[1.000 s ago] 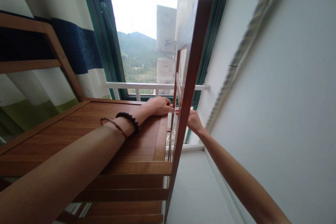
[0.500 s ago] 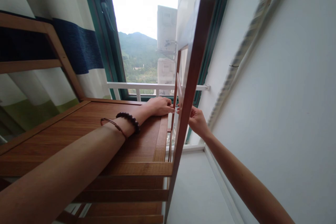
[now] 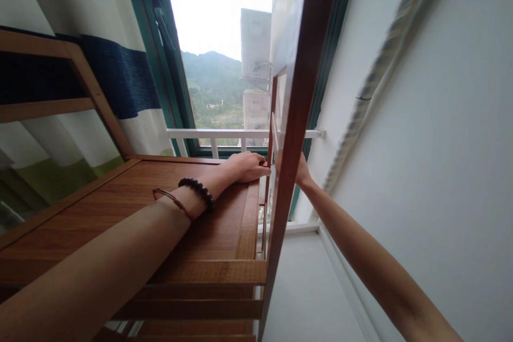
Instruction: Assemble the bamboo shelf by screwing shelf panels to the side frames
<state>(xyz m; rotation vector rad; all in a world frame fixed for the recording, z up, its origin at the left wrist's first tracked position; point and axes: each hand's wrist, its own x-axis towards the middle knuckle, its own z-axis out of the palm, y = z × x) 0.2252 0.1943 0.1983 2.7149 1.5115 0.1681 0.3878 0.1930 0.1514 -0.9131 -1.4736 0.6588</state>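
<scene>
A brown wooden shelf unit fills the lower left; its flat shelf board [image 3: 140,208] runs away from me. A tall wooden side frame [image 3: 294,101] stands at the board's right edge. My left hand [image 3: 248,166] rests at the board's far right corner, fingers curled against the frame; whether they hold anything is hidden. Two bracelets sit on that wrist. My right hand [image 3: 301,172] reaches behind the frame, and the frame covers its fingers.
A window with a green frame [image 3: 168,59] and a white rail [image 3: 224,132] lies beyond, with hills and air-conditioner units [image 3: 255,43] outside. A blue, white and green striped curtain [image 3: 116,75] hangs at left. A white wall [image 3: 433,144] stands close at right.
My right hand has slid farther behind the side frame, so its fingers no longer show. The view has shifted a little and the frame looms taller. My left hand stays at the corner.
</scene>
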